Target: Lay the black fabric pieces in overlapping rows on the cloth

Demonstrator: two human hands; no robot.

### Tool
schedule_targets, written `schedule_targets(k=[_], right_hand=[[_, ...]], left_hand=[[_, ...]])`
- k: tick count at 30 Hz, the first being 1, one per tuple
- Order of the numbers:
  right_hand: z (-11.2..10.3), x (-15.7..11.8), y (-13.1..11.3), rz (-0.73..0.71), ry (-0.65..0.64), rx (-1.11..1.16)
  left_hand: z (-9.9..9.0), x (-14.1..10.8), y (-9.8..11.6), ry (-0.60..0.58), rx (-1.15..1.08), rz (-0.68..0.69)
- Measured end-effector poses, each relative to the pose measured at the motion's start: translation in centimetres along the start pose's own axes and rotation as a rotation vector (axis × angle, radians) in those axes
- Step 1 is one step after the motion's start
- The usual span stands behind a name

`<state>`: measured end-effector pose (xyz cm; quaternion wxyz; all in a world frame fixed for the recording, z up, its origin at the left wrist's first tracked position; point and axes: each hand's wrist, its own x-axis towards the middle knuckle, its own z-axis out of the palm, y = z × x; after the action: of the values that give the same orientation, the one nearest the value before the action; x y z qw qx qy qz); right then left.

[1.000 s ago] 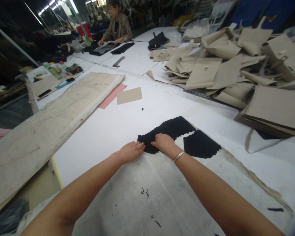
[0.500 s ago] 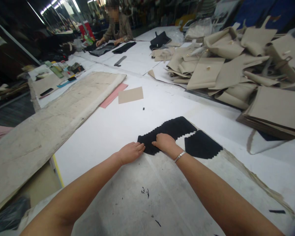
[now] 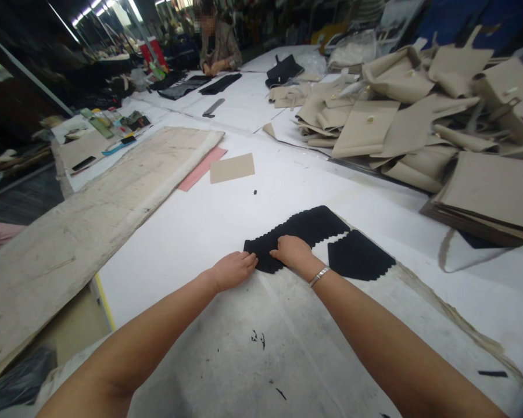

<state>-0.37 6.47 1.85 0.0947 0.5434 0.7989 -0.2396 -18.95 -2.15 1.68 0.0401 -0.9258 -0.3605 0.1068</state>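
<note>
A row of black scalloped pieces [image 3: 309, 225] lies on the table where the grey board meets the white surface. My left hand [image 3: 235, 271] has its fingertips at the left end of the row, fingers pressed together; whether they pinch an edge is too small to tell. On the same row rests my right hand [image 3: 291, 251], thumb toward the left and the other fingers curled down on the black material. Another black piece [image 3: 359, 255] with a zigzag edge lies just right of my right wrist, which wears a metal bracelet [image 3: 319, 276].
Beige leather pieces [image 3: 366, 128] are heaped at the right, beside a beige stack [image 3: 492, 191]. A long pale board [image 3: 91, 215] lies at the left. Beyond are a beige rectangle [image 3: 232, 168] and a pink sheet [image 3: 203, 169]. Across the table a person [image 3: 220, 49] leans over black pieces.
The person across the table has drawn their hands together and shifted slightly right. My hands and the black pieces look nearly the same.
</note>
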Motion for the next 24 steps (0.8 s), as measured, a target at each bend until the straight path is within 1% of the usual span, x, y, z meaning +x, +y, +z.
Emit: schedule_targets(k=[6, 11, 15, 17, 24], right_hand=[[0.1, 0.0, 0.0, -0.010, 0.009, 0.000], [-0.1, -0.2, -0.1, 0.001, -0.012, -0.016], [0.0, -0.7, -0.4, -0.016, 0.084, -0.031], [0.1, -0.9, -0.6, -0.021, 0.105, -0.027], [0.6, -0.1, -1.1, 0.001, 0.030, -0.007]], left_hand=[[0.2, 0.0, 0.2, -0.013, 0.022, 0.000], [-0.1, -0.1, 0.0, -0.008, 0.018, 0.003], [-0.2, -0.2, 0.0, -0.018, 0.017, 0.004], [-0.3, -0.2, 0.0, -0.015, 0.014, 0.009], [-0.2, -0.7, -0.4, -0.038, -0.001, 0.013]])
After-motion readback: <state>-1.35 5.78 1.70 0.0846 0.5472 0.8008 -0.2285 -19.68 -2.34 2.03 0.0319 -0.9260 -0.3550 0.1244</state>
